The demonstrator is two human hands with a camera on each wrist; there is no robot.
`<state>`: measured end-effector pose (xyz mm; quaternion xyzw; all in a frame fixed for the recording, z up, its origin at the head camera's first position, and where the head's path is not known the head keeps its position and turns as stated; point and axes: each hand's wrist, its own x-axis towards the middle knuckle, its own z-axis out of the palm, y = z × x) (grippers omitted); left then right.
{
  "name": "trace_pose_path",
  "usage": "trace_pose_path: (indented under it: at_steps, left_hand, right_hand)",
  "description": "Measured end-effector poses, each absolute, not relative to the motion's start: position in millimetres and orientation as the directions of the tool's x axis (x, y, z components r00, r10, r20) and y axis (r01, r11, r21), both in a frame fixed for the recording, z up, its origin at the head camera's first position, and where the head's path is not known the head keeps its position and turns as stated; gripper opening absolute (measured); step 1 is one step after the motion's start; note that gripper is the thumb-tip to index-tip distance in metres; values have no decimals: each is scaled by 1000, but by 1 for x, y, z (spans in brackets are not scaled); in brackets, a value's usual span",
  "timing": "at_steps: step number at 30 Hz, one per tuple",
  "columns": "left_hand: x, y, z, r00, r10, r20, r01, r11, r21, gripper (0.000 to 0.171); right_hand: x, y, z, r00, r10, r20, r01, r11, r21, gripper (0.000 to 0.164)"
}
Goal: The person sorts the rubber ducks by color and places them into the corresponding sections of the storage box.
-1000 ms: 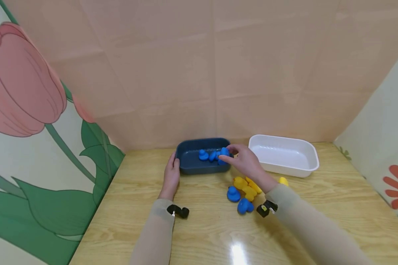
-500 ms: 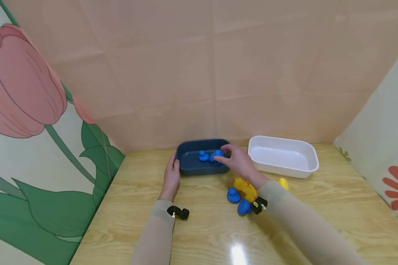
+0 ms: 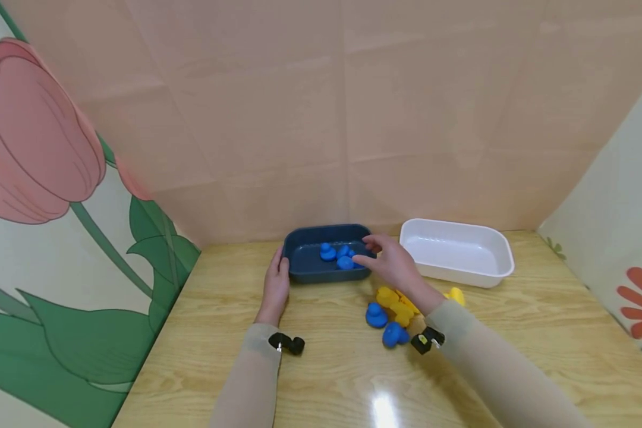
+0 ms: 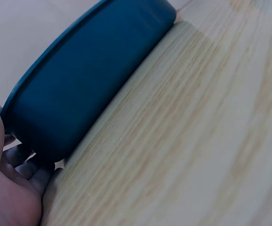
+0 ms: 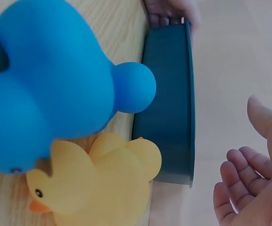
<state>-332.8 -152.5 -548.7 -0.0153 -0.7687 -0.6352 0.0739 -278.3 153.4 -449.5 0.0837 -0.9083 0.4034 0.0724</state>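
My left hand holds the left end of a dark blue tray, thumb near the rim; in the left wrist view its fingers bend in at the tray's lower corner. Over the right end of the tray hovers my right hand, thumb and fingers spread with nothing between them. Several blue rubber ducks lie in the tray, among them an upright duck and another duck close by my right thumb. In the right wrist view the right hand is empty, palm showing.
A white tray stands to the right of the dark one. In front of the trays are two blue ducks, one upright, one tipped, beside several yellow ducks. Another yellow duck sits partly behind my right forearm.
My right hand lowered a blue duck into the right part of the dark tray and let it go. Its fingers have spread and drawn back slightly rightward. The left hand stays put.
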Motion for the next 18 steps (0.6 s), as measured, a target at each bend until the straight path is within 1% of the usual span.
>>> trace_pose_path:
  at_steps: [7, 13, 18]
  left_hand:
    - [-330, -153, -547, -990, -64, 126, 110, 211, 971, 55]
    - [-329, -154, -547, -990, -62, 129, 113, 212, 971, 55]
    - [-329, -153, -547, -989, -60, 133, 118, 208, 971, 55]
  right_hand:
    - [-263, 159, -452, -968, -86, 237, -237, 632, -738, 64]
    - [-246, 168, -458, -961, -126, 248, -270, 630, -728, 63]
    - [-233, 176, -459, -953, -143, 267, -296, 631, -717, 58]
